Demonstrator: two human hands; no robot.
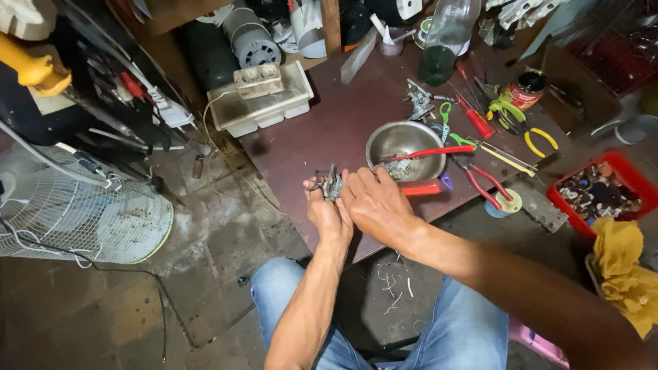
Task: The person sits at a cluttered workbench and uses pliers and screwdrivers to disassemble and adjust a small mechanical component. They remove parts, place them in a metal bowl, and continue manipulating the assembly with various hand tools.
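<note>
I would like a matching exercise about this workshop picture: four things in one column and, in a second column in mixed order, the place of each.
Things:
1. small metal part
2. steel bowl
3. red tray
4. fan guard

Places:
A. on the floor at the far left
B. between the left hand and the right hand
C. at the right edge, above a yellow cloth
D. on the brown board, a red-handled tool across it

Pairs: 1-B, 2-D, 3-C, 4-A
</note>
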